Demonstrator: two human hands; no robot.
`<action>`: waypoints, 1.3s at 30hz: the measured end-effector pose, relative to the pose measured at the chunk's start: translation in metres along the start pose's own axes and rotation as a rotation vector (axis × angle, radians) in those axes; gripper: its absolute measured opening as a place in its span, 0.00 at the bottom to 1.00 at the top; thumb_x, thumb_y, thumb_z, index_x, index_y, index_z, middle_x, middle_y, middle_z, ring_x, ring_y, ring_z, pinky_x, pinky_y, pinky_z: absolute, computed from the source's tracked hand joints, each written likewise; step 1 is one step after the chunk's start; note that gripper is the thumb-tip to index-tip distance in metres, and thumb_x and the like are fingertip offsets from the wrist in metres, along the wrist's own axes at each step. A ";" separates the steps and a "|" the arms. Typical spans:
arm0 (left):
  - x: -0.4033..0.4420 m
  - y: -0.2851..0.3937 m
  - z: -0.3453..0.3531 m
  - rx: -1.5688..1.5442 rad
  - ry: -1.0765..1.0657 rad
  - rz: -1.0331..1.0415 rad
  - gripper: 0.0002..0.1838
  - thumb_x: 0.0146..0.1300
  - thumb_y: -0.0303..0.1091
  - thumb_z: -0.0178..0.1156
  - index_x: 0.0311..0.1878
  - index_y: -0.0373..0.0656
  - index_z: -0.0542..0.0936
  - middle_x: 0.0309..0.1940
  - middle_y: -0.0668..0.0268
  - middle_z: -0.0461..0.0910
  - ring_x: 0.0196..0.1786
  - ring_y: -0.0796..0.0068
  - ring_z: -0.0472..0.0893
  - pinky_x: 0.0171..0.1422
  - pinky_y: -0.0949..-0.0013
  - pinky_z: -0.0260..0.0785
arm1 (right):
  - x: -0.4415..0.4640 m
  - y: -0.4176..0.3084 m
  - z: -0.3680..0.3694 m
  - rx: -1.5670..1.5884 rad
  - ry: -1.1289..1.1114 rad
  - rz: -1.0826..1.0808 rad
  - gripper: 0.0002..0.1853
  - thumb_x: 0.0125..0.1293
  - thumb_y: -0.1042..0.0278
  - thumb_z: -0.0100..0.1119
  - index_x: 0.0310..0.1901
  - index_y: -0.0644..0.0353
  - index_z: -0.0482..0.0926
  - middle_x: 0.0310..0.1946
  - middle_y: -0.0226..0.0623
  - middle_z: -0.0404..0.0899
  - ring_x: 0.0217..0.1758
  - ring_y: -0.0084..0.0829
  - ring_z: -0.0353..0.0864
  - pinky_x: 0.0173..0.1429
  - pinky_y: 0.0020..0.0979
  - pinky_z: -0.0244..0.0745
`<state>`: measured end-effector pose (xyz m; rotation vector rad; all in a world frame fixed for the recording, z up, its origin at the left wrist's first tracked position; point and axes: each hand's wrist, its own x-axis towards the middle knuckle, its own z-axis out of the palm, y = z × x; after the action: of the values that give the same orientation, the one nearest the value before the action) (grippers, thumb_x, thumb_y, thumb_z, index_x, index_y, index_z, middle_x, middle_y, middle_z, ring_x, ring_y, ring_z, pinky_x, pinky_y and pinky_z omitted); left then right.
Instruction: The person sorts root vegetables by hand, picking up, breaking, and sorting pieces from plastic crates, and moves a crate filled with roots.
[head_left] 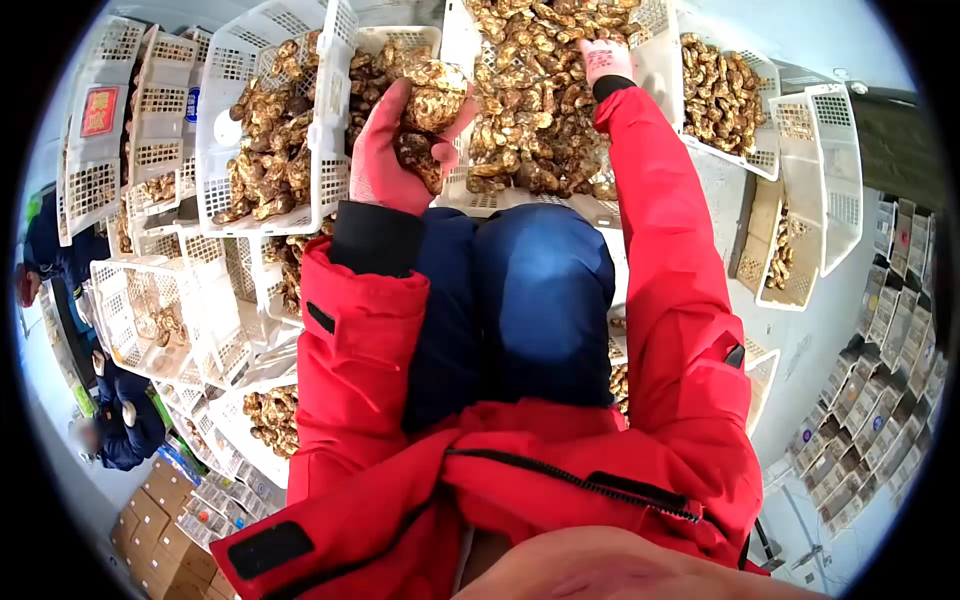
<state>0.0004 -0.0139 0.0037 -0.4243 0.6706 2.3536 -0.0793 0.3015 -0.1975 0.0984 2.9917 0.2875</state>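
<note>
Brown mushrooms with pale, cracked caps, resembling shiitake, fill the white plastic crate (482, 200) in front of my knees. My left hand (385, 160), in a pink glove, is closed around mushrooms (436, 97). One pale cap shows at the top of the grip and a darker one lies lower in the palm. At the crate's far right side, my right hand (606, 60), in a pink glove with red print, reaches down to the mushroom pile (535, 110). Its fingers are curled, and whatever is under the fingertips is hidden.
Another crate of mushrooms (265, 150) stands at the left, and one more (722, 95) at the right. White crates (150, 320) are stacked at the lower left. Two people (125, 420) are at the far left. Cardboard boxes (160, 520) and rows of stacked crates (865, 410) stand farther off.
</note>
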 end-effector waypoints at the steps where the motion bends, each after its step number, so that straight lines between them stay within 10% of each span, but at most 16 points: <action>1: -0.001 0.000 0.000 0.022 -0.009 -0.005 0.15 0.64 0.40 0.43 0.48 0.44 0.69 0.47 0.58 0.72 0.52 0.52 0.72 0.24 0.74 0.61 | -0.003 -0.004 -0.015 0.022 -0.043 0.121 0.12 0.59 0.65 0.45 0.45 0.47 0.72 0.39 0.39 0.76 0.47 0.36 0.74 0.49 0.35 0.69; 7: 0.004 -0.002 -0.010 0.074 -0.027 -0.015 0.21 0.64 0.41 0.42 0.56 0.40 0.64 0.54 0.51 0.67 0.55 0.59 0.70 0.28 0.75 0.65 | -0.030 -0.004 -0.033 2.086 0.355 0.161 0.20 0.58 0.79 0.47 0.54 0.61 0.67 0.44 0.33 0.74 0.43 0.25 0.74 0.53 0.29 0.69; 10: 0.005 -0.007 -0.012 0.095 -0.096 0.007 0.20 0.64 0.38 0.40 0.56 0.39 0.64 0.53 0.51 0.67 0.58 0.58 0.66 0.28 0.76 0.66 | -0.077 -0.030 -0.107 2.298 0.385 -0.041 0.23 0.58 0.76 0.49 0.57 0.67 0.61 0.49 0.45 0.70 0.48 0.30 0.72 0.53 0.28 0.70; 17: -0.003 -0.013 -0.010 -0.088 -0.146 -0.029 0.16 0.63 0.35 0.48 0.53 0.42 0.65 0.49 0.64 0.67 0.55 0.55 0.70 0.26 0.77 0.64 | -0.147 -0.084 -0.196 1.999 0.251 -0.395 0.23 0.58 0.74 0.47 0.56 0.69 0.61 0.50 0.45 0.70 0.53 0.31 0.69 0.54 0.29 0.67; 26: -0.013 -0.011 -0.009 0.193 -0.066 0.238 0.17 0.57 0.33 0.56 0.49 0.40 0.68 0.43 0.67 0.71 0.48 0.67 0.73 0.36 0.77 0.65 | -0.168 -0.098 -0.220 1.440 0.072 -0.318 0.23 0.56 0.70 0.52 0.55 0.63 0.66 0.50 0.37 0.71 0.54 0.25 0.67 0.57 0.24 0.60; 29: -0.004 -0.009 -0.018 0.228 -0.121 0.238 0.17 0.57 0.32 0.55 0.50 0.40 0.68 0.44 0.67 0.70 0.47 0.69 0.74 0.43 0.75 0.64 | -0.158 -0.098 -0.206 1.880 -0.175 -0.247 0.21 0.58 0.69 0.50 0.54 0.64 0.66 0.38 0.37 0.76 0.39 0.25 0.76 0.43 0.22 0.69; 33: 0.002 -0.011 -0.024 0.177 -0.045 0.244 0.14 0.61 0.34 0.50 0.49 0.40 0.68 0.42 0.66 0.71 0.42 0.71 0.75 0.41 0.74 0.66 | -0.157 -0.107 -0.207 2.124 0.091 -0.073 0.21 0.59 0.70 0.49 0.54 0.65 0.66 0.35 0.36 0.76 0.33 0.22 0.75 0.37 0.20 0.69; 34: -0.006 -0.013 -0.019 0.808 -0.088 0.540 0.15 0.62 0.38 0.47 0.49 0.40 0.68 0.41 0.66 0.72 0.41 0.70 0.75 0.39 0.72 0.67 | -0.157 -0.111 -0.215 2.029 0.176 -0.098 0.21 0.58 0.69 0.50 0.54 0.65 0.66 0.36 0.36 0.76 0.33 0.23 0.76 0.37 0.20 0.69; 37: -0.003 -0.012 -0.011 0.309 0.002 0.196 0.29 0.62 0.59 0.34 0.48 0.42 0.68 0.37 0.62 0.74 0.33 0.68 0.74 0.30 0.64 0.68 | -0.171 -0.132 -0.251 1.601 0.087 -0.296 0.21 0.56 0.68 0.51 0.52 0.64 0.67 0.34 0.37 0.76 0.32 0.22 0.77 0.37 0.22 0.70; 39: -0.003 -0.010 0.002 0.016 -0.039 0.184 0.30 0.60 0.61 0.35 0.49 0.43 0.68 0.40 0.61 0.74 0.35 0.67 0.74 0.30 0.64 0.67 | -0.161 -0.138 -0.248 1.014 0.785 -0.553 0.21 0.54 0.66 0.53 0.51 0.61 0.69 0.35 0.38 0.76 0.32 0.24 0.76 0.37 0.24 0.71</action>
<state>0.0091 -0.0077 0.0038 -0.3203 0.7364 2.5203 0.0385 0.1080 0.0374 -0.9062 3.2874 -1.5527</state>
